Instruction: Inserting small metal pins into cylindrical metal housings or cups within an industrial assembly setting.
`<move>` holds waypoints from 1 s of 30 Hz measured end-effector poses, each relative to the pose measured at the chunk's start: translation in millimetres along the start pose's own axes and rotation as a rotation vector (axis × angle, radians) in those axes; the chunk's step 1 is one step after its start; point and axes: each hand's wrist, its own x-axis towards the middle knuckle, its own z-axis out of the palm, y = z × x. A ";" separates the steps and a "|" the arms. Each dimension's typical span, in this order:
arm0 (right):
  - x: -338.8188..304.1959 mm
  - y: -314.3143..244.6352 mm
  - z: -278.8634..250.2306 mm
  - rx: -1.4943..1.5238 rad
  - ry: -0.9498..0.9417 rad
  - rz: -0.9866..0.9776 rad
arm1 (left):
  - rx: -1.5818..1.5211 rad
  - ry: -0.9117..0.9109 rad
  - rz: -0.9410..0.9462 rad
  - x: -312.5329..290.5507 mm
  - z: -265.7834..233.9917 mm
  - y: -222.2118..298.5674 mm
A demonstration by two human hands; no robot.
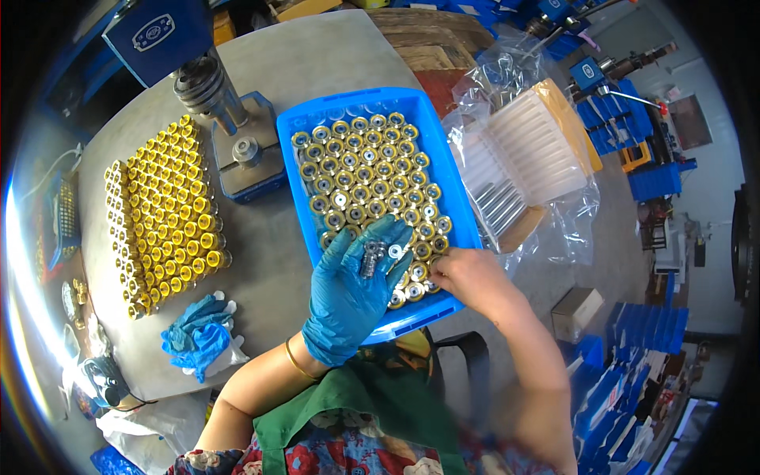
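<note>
My left hand (344, 297), in a blue glove, is turned palm up over a blue plastic bin (297, 119). Cupped in it are a few small metal cylinders (370, 260) and a small white-centred ring (395, 251). Standing in rows inside the bin are many round brass-rimmed metal fittings (360, 192), some with white centres. My bare right hand (473, 277) reaches into the bin's near right corner, its thumb and fingers pinched together among the fittings. Whatever lies between those fingertips is mostly hidden.
Left of the bin stands a blue bench press (237, 150). Beyond it, yellow-topped metal fittings (170, 214) fill a large block on the grey table (261, 301). Crumpled blue gloves (198, 336) lie nearer. On the right, a plastic-wrapped box (526, 150) holds white tubes and metal rods.
</note>
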 end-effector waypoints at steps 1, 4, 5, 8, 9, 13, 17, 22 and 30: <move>2.2 -6.6 -6.1 0.001 0.002 0.000 | -0.002 0.025 -0.003 -0.2 0.6 -0.4; 13.2 -33.3 -24.1 0.228 0.360 -0.091 | -0.016 0.030 -0.006 -0.7 -3.7 -1.6; 18.1 -40.2 -26.9 0.195 0.426 -0.167 | -0.027 0.007 -0.009 -0.6 -5.9 -2.1; 25.8 -50.8 -21.8 0.124 0.522 -0.274 | 0.042 -0.070 0.036 0.8 -11.2 -5.2; 26.7 -51.6 -19.2 0.086 0.551 -0.304 | 0.042 -0.072 0.035 2.3 -11.6 -6.1; 24.8 -54.7 -19.7 0.193 0.458 -0.259 | 0.056 -0.022 0.045 5.0 -15.1 -8.1; 15.6 -24.3 -49.6 0.514 0.195 -0.043 | -0.010 0.095 0.048 1.2 -1.9 -2.2; -12.0 17.7 -12.6 -0.051 -0.165 0.031 | -0.004 0.007 0.027 1.2 2.4 1.0; -7.6 16.2 -4.1 -0.239 -0.197 0.035 | -0.018 0.054 0.024 0.4 0.2 4.8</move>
